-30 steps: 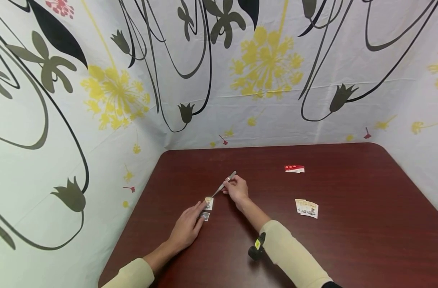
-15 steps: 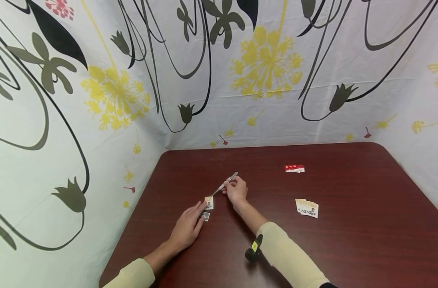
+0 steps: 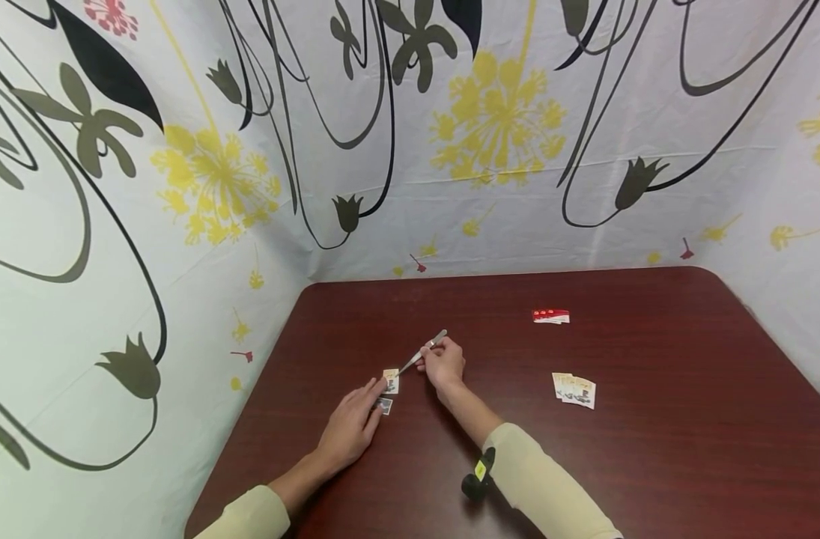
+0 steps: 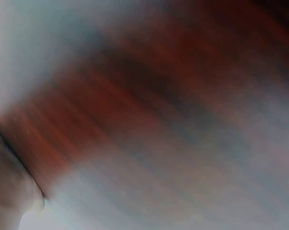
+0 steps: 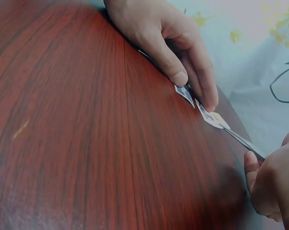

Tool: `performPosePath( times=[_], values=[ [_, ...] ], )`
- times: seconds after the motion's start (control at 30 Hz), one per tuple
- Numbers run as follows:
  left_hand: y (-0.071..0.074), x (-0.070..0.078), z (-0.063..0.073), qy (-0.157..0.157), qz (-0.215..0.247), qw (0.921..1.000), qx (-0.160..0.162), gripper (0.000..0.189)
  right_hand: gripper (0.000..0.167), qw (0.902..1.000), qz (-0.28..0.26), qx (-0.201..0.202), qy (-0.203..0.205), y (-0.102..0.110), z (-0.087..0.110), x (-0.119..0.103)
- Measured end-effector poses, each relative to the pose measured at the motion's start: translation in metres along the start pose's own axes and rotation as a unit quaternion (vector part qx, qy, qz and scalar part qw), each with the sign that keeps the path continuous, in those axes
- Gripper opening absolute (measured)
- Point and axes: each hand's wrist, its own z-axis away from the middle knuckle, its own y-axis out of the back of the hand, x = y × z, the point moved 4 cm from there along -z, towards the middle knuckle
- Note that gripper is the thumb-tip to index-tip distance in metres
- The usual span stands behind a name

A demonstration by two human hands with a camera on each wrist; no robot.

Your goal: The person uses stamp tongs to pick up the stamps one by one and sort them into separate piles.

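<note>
My left hand [image 3: 354,424] lies flat on the dark red table [image 3: 652,449], its straight fingers [image 5: 175,76] pressing on two small stamps. One is a pale stamp [image 3: 391,381] [image 5: 212,118]; the other is a darker one [image 3: 384,405] [image 5: 184,92] just nearer to me. My right hand [image 3: 439,363] [image 5: 273,187] pinches metal tweezers [image 3: 421,350] [image 5: 244,142], whose tips meet the far edge of the pale stamp. The left wrist view is a blur with only a bit of hand [image 4: 10,191].
A strip of red stamps [image 3: 551,316] lies at the back right, and a fan of pale stamps [image 3: 574,390] to the right of my right arm. Flower-patterned cloth walls [image 3: 180,224] close in the table's left, back and right sides.
My right hand and the tweezers have shifted slightly toward me, with the tips staying at the pale stamp. The left hand has not moved.
</note>
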Motion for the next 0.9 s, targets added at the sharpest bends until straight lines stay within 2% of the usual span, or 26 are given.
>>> performPosePath(
  times=[0.23, 0.43, 0.67, 0.9],
  values=[
    [-0.002, 0.002, -0.002, 0.002, 0.002, 1.0000, -0.009, 0.053, 0.006, 0.9997, 0.002, 0.018, 0.019, 0.009, -0.003, -0.010],
    [-0.004, 0.002, -0.004, -0.002, 0.007, 0.9999, -0.009, 0.052, 0.008, 0.9992, -0.030, 0.019, 0.019, 0.040, -0.013, -0.033],
    [-0.005, 0.002, -0.002, 0.001, 0.016, 0.9998, -0.007, 0.051, 0.015, 0.9956, -0.094, 0.006, 0.002, 0.099, -0.025, -0.061],
    [-0.005, 0.002, 0.001, 0.004, 0.020, 0.9997, -0.011, 0.051, 0.014, 0.9957, -0.086, 0.032, -0.013, 0.181, -0.024, -0.079]
  ],
)
